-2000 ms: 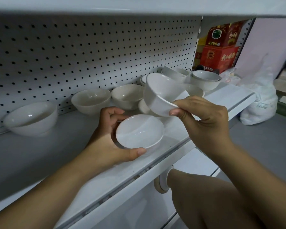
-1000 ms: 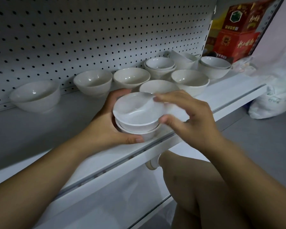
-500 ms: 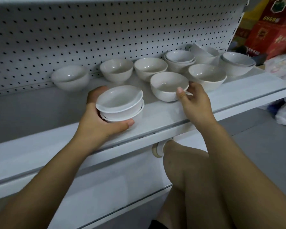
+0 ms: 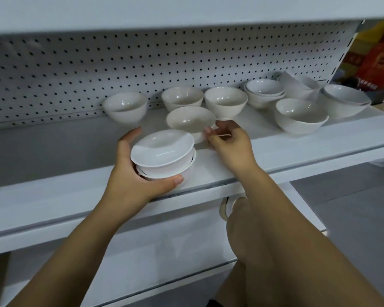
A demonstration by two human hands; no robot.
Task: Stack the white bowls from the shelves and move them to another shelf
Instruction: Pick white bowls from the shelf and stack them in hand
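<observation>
Head view: the left hand [image 4: 129,182] wraps around the stack of two white bowls [image 4: 164,158] at the front edge of the shelf [image 4: 297,147]. The right hand [image 4: 228,145] pinches a tilted bowl [image 4: 190,120] just behind the stack. Other bowls [image 4: 225,101] line the pegboard [image 4: 120,63].

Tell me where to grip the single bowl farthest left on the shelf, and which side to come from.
Pinch the near rim of the leftmost bowl, thumb inside, coming from the front and above. It stands upright, mouth open, with the pegboard close behind and bare shelf in front, so the front is probably easiest.
</observation>
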